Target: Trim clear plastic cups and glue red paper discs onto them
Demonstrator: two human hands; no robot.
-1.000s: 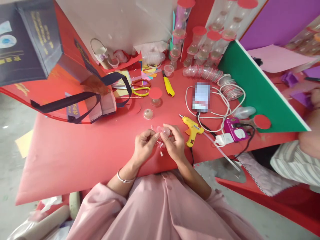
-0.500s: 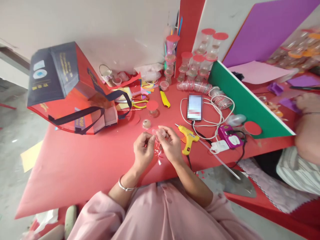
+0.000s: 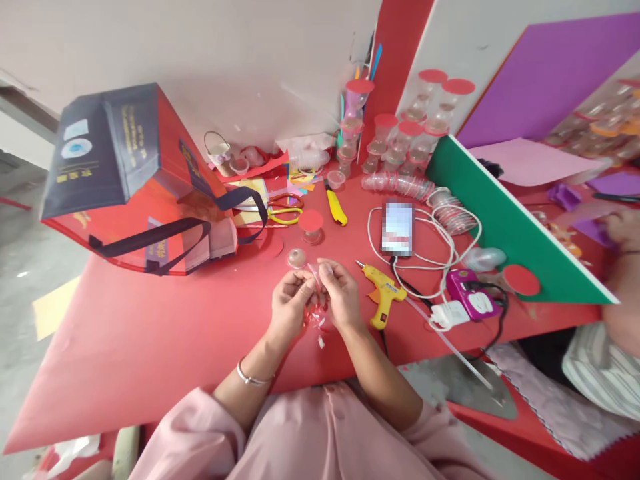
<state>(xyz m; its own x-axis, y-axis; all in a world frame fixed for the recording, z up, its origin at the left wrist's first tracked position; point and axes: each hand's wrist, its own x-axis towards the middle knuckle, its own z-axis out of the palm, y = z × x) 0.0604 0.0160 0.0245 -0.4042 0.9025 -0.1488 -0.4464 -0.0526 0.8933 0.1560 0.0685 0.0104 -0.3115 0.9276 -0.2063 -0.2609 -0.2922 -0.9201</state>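
Fingertips of my left hand and my right hand pinch a small clear plastic cup between them. The cup is tilted, and my fingers cover most of it. Under my hands lie small white and pinkish scraps on the red tabletop. Just beyond my fingers sits a clear dome with brown contents. Farther back stands a short clear piece with a red disc lid. To the right of my right hand a yellow glue gun rests on its side.
At the left stands a big red and dark bag. Scissors, a yellow cutter, a phone with white cable and a purple power adapter lie around. A green board separates another person's arm.
The cup has turned in my fingers and now shows more edge-on. My hands have stayed close together over the scraps. The camera view has shifted; the glue gun and nearby items have stayed put.
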